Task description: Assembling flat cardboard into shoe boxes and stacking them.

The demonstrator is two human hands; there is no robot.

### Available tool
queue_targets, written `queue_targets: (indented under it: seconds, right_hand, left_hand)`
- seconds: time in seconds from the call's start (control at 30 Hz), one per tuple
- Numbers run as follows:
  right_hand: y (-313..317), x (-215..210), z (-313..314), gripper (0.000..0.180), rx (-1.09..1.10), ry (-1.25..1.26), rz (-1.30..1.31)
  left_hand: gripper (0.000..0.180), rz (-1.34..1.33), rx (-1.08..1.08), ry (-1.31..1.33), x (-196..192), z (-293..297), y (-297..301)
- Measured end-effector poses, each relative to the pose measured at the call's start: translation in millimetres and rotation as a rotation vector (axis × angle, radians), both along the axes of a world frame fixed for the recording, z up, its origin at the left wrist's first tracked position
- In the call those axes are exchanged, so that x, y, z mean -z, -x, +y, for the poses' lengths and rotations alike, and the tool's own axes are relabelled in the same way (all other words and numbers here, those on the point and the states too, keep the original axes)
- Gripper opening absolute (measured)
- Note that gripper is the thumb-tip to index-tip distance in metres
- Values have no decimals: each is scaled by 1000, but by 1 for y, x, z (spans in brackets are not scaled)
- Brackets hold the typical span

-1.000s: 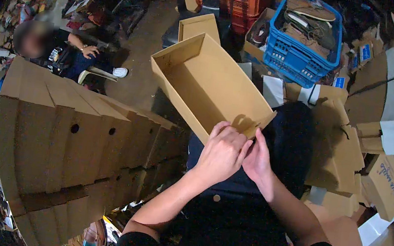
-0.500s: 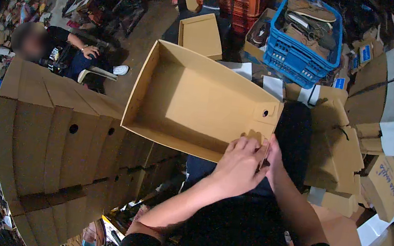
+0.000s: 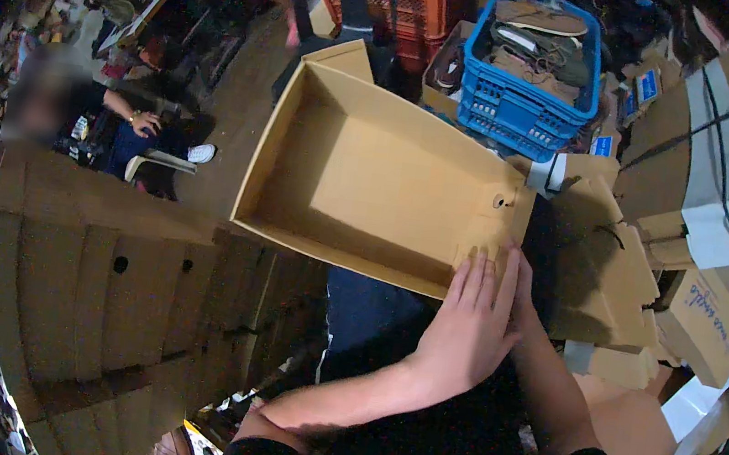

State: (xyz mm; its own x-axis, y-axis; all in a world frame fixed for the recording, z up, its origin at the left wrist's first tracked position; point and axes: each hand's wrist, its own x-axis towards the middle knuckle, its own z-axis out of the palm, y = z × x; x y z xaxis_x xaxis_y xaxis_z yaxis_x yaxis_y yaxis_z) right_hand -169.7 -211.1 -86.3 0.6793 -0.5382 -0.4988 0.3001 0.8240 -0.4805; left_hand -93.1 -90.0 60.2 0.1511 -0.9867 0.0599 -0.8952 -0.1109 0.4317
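An open-topped tan cardboard shoe box [image 3: 381, 174] is tilted in front of me, its hollow side facing up toward me. A small round hole goes through its right end wall. My left hand [image 3: 466, 328] reaches over the near right corner, fingers stretched out and lying flat against the inside there. On the outer side of that end wall is my right hand [image 3: 524, 290], holding the box by the end. Most of its fingers are hidden by the wall and by my left hand.
Stacked brown boxes [image 3: 142, 309] with round holes rise at left. A blue crate [image 3: 517, 119] of shoes and an orange crate [image 3: 412, 4] stand at the back. Unfolded cardboard [image 3: 597, 277] and a strapped carton [image 3: 659, 156] lie right. A seated person [image 3: 112, 116] is far left.
My left fingers have gone from bunched at the end wall's edge to straight and flat inside the corner. The right end wall looks more upright. The view has shifted slightly.
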Motion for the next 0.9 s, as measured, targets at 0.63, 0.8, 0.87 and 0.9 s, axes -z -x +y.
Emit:
queue_targets:
  seconds: [0.63, 0.8, 0.87, 0.9]
  right_hand:
    - [15, 30, 12, 61, -537, -6, -73]
    - [20, 18, 43, 60, -673, -67, -33]
    - [17, 6, 50, 62, -697, 29, 41]
    - [14, 4, 53, 64, -712, 120, 113]
  left_hand:
    - [63, 815, -276, 69, 81, 100, -280]
    - [71, 1310, 282, 224, -5, 20, -167]
    - [67, 1254, 332, 119, 18, 12, -175]
    - [66, 1228, 353, 66, 34, 11, -182]
